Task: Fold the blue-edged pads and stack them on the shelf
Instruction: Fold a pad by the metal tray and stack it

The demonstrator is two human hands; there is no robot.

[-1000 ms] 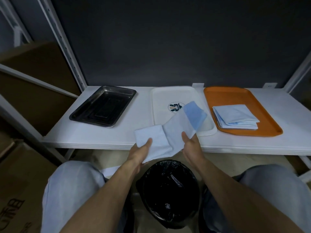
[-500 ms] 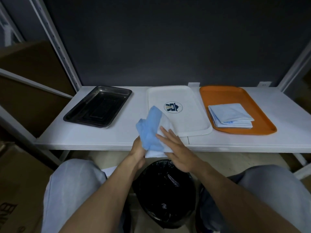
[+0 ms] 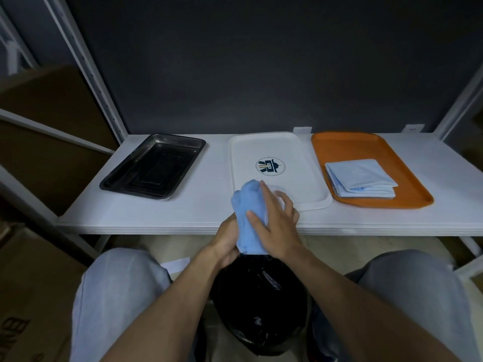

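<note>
Metal tray at the left end of the shelf. Left hand grips the lower end of the blue-edged pad, which is bunched and upright over the shelf's front edge, before the white tray. Right hand lies over the pad, fingers spread, thumb pressing its blue face. The orange tray, at the right, carries the stack of folded pads.

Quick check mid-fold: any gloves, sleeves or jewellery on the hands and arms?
No. The left hand and the right hand are bare, with no gloves, rings or watch in view. The left forearm and right forearm are bare too, no sleeves showing.
</note>
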